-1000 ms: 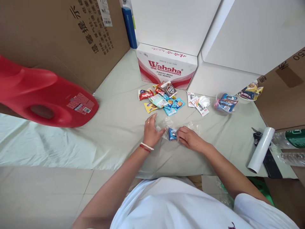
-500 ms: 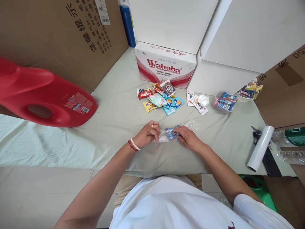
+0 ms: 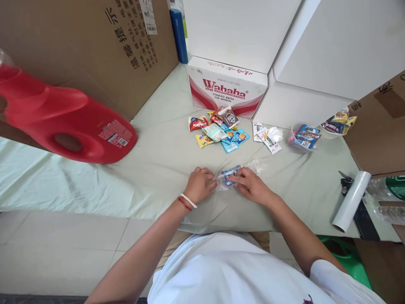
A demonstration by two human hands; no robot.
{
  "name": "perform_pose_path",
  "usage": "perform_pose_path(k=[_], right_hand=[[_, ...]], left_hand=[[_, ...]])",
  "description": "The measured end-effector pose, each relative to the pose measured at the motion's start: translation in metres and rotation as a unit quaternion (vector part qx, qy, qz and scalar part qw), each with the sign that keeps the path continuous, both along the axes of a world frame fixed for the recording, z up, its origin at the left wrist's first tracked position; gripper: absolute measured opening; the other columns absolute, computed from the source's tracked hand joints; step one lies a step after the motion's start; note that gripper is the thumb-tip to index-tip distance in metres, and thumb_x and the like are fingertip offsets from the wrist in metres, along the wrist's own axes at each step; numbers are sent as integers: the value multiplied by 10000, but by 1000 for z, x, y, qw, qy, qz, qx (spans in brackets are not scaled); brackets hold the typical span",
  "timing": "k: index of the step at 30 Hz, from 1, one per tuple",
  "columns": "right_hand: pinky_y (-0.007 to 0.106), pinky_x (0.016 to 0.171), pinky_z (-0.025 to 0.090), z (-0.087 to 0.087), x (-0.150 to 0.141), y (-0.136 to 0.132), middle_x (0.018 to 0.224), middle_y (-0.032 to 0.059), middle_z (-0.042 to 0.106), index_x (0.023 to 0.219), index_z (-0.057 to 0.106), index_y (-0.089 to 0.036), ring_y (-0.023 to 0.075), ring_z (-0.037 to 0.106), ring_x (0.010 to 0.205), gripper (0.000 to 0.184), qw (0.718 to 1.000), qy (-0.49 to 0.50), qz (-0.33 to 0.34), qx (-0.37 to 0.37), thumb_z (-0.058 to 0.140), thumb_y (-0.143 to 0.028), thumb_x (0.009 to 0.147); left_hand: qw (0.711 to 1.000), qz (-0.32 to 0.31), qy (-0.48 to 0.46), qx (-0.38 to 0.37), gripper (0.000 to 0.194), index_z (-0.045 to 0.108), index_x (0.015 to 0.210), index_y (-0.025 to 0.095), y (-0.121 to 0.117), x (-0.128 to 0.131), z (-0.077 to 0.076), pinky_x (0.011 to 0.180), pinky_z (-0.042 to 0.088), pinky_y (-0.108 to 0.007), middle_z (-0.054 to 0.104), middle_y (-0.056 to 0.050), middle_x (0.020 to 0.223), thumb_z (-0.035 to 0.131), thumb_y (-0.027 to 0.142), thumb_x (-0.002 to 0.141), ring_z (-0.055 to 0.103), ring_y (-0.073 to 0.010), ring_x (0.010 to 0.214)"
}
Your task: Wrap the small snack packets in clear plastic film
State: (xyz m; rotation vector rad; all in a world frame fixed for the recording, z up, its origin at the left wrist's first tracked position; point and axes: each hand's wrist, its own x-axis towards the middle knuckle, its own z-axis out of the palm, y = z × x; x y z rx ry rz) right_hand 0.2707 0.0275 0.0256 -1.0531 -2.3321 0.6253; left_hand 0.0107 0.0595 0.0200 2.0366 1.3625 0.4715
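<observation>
A small blue snack packet (image 3: pixel 227 174) lies on the cloth-covered table in front of me, with clear plastic film (image 3: pixel 257 166) around it. My left hand (image 3: pixel 200 185), wearing a ring and bracelets, pinches the film's left end; the fingertips are bent inward and partly hidden. From the right, my right hand (image 3: pixel 253 185) has its fingers on the packet, pressing it through or against the film. Farther back sits a pile of snack packets (image 3: pixel 215 132), yellow, red, green, blue and brown. White snack sachets (image 3: pixel 268 140) are to its right.
A red detergent jug (image 3: pixel 95 131) lies at the left. Behind the snacks stands a Wahaha carton (image 3: pixel 228 90). Along the right are a plastic tub of snacks (image 3: pixel 295 145), a white bowl (image 3: pixel 332 134), a roll of clear film (image 3: pixel 352 202), scissors (image 3: pixel 346 179) and bottles (image 3: pixel 384 188).
My left hand has turned over and lowered its fingers onto the film, drawing its left end in closer to the packet. My right fingers have stretched farther across the packet. The view has shifted slightly.
</observation>
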Motion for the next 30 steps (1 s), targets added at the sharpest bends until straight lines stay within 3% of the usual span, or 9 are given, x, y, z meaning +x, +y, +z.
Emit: perform_pose_path(k=[2, 7, 11, 14, 17, 22, 24, 27, 30], right_hand=[[410, 874, 502, -1, -2, 0, 1001, 80, 549, 1377, 660, -295, 215, 531, 915, 495, 1000, -7, -8, 0, 532, -90, 945], [396, 876, 504, 0, -12, 1, 984, 75, 538, 1301, 704, -272, 208, 524, 893, 445, 999, -26, -20, 6, 531, -84, 937], [385, 834, 501, 7, -18, -2, 927, 78, 536, 1085, 747, -213, 222, 510, 874, 306, 999, -38, -32, 6, 521, -93, 916], [396, 843, 513, 9, -11, -5, 998, 106, 592, 1044, 730, -202, 246, 557, 946, 260, 999, -17, -38, -28, 526, -114, 909], [392, 887, 526, 8, 1, -8, 1055, 89, 644, 1082, 728, -242, 237, 613, 996, 292, 994, 44, -50, -87, 516, -126, 917], [343, 838, 528, 4, 11, -9, 939, 54, 682, 872, 738, -228, 203, 649, 910, 216, 979, 100, -85, -157, 535, -206, 942], [343, 842, 532, 2, 16, -11, 977, 54, 713, 945, 742, -225, 201, 666, 915, 190, 964, 133, -103, -205, 562, -286, 956], [370, 872, 546, -3, 31, -12, 1041, 62, 746, 1218, 680, -221, 212, 692, 933, 351, 918, 215, -170, -287, 584, -429, 952], [411, 863, 542, -11, 52, -4, 958, 83, 731, 1140, 703, -193, 234, 666, 864, 430, 890, 184, -342, -237, 584, -544, 922]], left_hand=[[1000, 13, -5, -4, 186, 712, 784, 214, -8, -2, 8, 904, 483, -389, 689, -77, 948, 615, 341, 880, 624, -246, 958], [987, 96, -112, -67, 165, 686, 823, 213, -27, 12, 27, 664, 443, -269, 626, 14, 692, 593, 332, 890, 590, -160, 681], [978, 98, -171, -64, 213, 730, 957, 205, -26, 46, 28, 714, 485, -284, 671, -3, 753, 537, 285, 913, 621, -172, 738], [991, 38, -125, -12, 334, 765, 993, 215, -22, 63, 27, 826, 503, -324, 673, -47, 883, 437, 194, 934, 624, -195, 865], [999, -7, -33, 34, 336, 765, 1043, 225, -24, 73, 29, 836, 499, -341, 640, -76, 973, 444, 187, 949, 597, -223, 943], [994, -20, 77, 74, 261, 733, 1089, 222, -28, 86, 31, 770, 480, -359, 628, -112, 1018, 504, 229, 963, 551, -283, 1028], [993, -15, 90, 80, 260, 731, 1081, 223, -26, 88, 30, 779, 473, -371, 622, -119, 1014, 493, 246, 979, 537, -291, 1028], [991, 17, 104, 84, 280, 736, 1111, 248, -21, 85, 25, 802, 457, -392, 611, -120, 989, 481, 286, 1001, 519, -295, 1015], [988, 51, 112, 93, 247, 755, 1088, 290, -17, 81, 20, 850, 438, -434, 607, -116, 1006, 534, 323, 983, 500, -303, 1037]])
